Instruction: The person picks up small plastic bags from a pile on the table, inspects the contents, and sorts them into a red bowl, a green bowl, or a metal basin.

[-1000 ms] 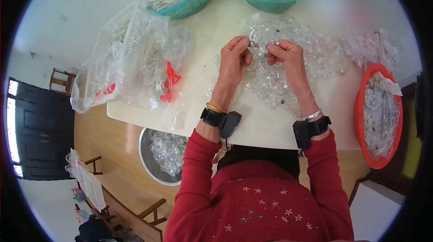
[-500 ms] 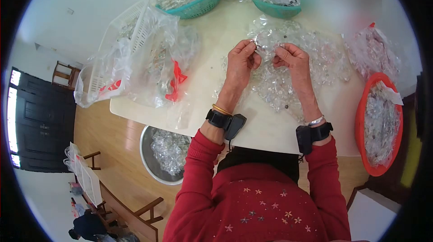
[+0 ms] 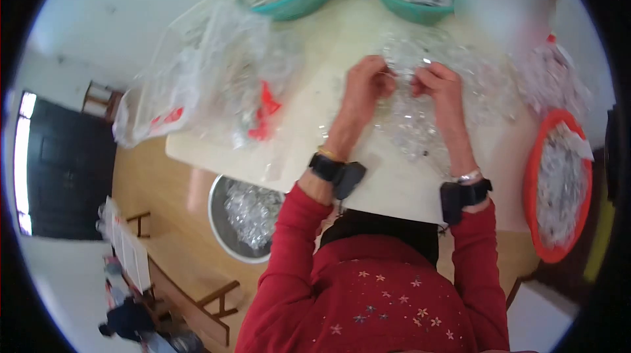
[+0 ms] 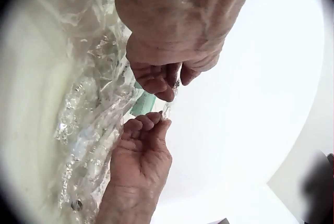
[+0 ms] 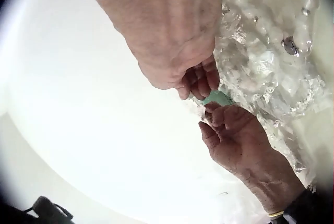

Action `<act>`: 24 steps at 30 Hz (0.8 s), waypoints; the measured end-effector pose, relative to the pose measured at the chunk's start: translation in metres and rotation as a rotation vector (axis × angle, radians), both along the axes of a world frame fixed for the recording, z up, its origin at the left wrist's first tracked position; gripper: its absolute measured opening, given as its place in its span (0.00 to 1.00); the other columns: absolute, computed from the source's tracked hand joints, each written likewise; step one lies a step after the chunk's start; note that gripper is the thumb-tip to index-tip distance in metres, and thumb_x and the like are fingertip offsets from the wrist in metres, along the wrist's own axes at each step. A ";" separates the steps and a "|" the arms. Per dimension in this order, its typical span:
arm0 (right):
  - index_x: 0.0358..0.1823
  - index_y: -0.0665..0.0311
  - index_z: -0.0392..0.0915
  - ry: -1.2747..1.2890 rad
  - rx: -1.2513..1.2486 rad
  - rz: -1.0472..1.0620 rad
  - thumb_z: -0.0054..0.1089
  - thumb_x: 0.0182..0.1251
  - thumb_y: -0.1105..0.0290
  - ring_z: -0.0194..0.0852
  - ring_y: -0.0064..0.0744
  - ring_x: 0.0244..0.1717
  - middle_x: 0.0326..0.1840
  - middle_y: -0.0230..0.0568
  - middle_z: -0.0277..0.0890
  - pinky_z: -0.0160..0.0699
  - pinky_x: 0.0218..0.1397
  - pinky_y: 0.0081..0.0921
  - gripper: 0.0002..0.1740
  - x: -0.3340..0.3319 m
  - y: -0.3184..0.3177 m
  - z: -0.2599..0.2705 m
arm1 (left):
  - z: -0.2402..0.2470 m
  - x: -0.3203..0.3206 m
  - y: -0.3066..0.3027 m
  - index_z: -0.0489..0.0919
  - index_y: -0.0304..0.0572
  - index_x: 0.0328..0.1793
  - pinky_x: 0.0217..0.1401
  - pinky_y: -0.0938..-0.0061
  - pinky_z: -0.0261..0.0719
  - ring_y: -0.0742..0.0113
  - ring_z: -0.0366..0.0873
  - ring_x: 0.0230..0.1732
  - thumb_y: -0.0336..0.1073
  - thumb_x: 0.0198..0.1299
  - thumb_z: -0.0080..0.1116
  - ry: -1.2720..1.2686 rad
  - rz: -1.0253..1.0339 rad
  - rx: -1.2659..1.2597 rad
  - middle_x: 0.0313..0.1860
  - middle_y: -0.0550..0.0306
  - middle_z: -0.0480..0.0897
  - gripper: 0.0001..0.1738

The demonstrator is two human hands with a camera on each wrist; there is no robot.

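Observation:
Both hands are raised over a spread pile of small clear plastic packets [image 3: 411, 126] on the cream table. The left hand [image 3: 365, 87] and the right hand [image 3: 442, 87] face each other a short way apart. In the left wrist view a small clear piece [image 4: 167, 110] spans the space between the fingertips of the left hand [image 4: 172, 41] and the right hand [image 4: 140, 161]; each pinches one end. In the right wrist view the right hand [image 5: 177, 52] is above and the left hand [image 5: 237, 140] below, fingers curled near the piece.
Two green baskets [image 3: 299, 6] [image 3: 420, 12] of packets stand at the back. Plastic bags with red ties [image 3: 265, 113] and a white basket [image 3: 172, 44] are at left. A red basket [image 3: 531, 185] is at right, a metal basin [image 3: 220, 228] below the table's left part.
The view has shifted, so the table and hands appear farther right. Both hands keep their pinch, close together over the pile. A person at lower left has come into view.

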State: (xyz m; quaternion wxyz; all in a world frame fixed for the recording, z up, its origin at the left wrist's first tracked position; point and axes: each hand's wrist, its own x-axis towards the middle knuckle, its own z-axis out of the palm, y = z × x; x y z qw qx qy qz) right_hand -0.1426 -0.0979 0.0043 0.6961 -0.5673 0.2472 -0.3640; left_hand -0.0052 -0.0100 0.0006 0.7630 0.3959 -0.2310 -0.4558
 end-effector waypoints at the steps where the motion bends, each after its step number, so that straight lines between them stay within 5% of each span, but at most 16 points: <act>1: 0.26 0.65 0.75 0.025 -0.020 0.008 0.56 0.61 0.70 0.70 0.22 0.23 0.23 0.33 0.74 0.71 0.30 0.20 0.08 0.001 0.001 0.001 | 0.000 0.001 0.002 0.73 0.39 0.34 0.20 0.80 0.64 0.72 0.70 0.17 0.35 0.59 0.52 0.027 0.002 -0.009 0.18 0.59 0.74 0.07; 6: 0.23 0.66 0.74 0.078 -0.063 0.047 0.56 0.59 0.71 0.68 0.20 0.22 0.22 0.33 0.73 0.67 0.28 0.18 0.09 0.002 0.004 0.004 | 0.003 0.006 0.006 0.73 0.40 0.31 0.17 0.80 0.62 0.73 0.69 0.15 0.34 0.57 0.55 -0.050 0.039 0.023 0.18 0.60 0.74 0.07; 14: 0.30 0.66 0.76 0.080 -0.159 0.033 0.55 0.62 0.70 0.68 0.21 0.21 0.22 0.32 0.73 0.67 0.27 0.18 0.07 0.003 0.011 0.005 | 0.010 -0.005 0.034 0.74 0.38 0.31 0.19 0.80 0.67 0.72 0.73 0.17 0.34 0.57 0.55 -0.155 0.065 0.083 0.20 0.59 0.76 0.07; 24: 0.38 0.68 0.78 0.119 -0.146 0.086 0.55 0.64 0.65 0.71 0.20 0.23 0.26 0.34 0.77 0.71 0.29 0.17 0.12 0.016 0.030 0.004 | 0.015 -0.002 0.107 0.74 0.34 0.42 0.29 0.78 0.76 0.70 0.77 0.26 0.29 0.60 0.51 -0.034 0.298 0.042 0.29 0.56 0.79 0.07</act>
